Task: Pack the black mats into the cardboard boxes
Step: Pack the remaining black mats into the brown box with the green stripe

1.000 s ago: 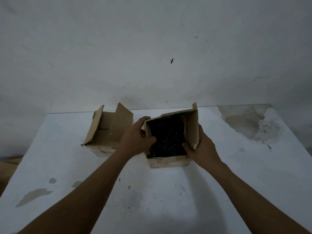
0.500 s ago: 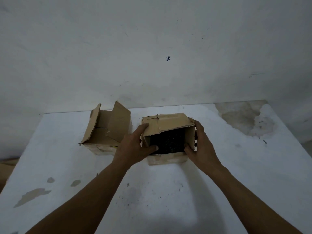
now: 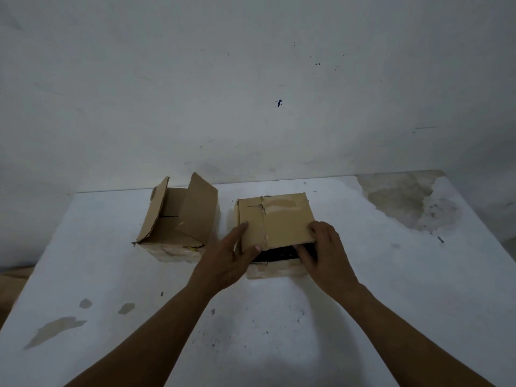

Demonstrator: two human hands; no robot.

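Observation:
Two cardboard boxes stand on a white table [image 3: 279,317]. The right box [image 3: 276,219] has its far flaps folded down over the top; a dark strip of black mat [image 3: 279,251] shows in the gap at its near edge. My left hand [image 3: 226,258] lies against the box's left side, thumb at the flap's near edge and a finger along its left edge. My right hand [image 3: 324,247] presses on the flap's near right corner with curled fingers, thumb at the gap. The left box [image 3: 178,219] stands open with its flaps up.
A white wall rises right behind the table. Stains mark the table at the back right [image 3: 405,199] and front left [image 3: 55,328]. A brown surface [image 3: 11,277] shows past the table's left edge.
The right box's flaps have come down from upright to nearly flat over the mat. My right hand moved from the box's side onto the flap's top; my left hand slid to the flap edge.

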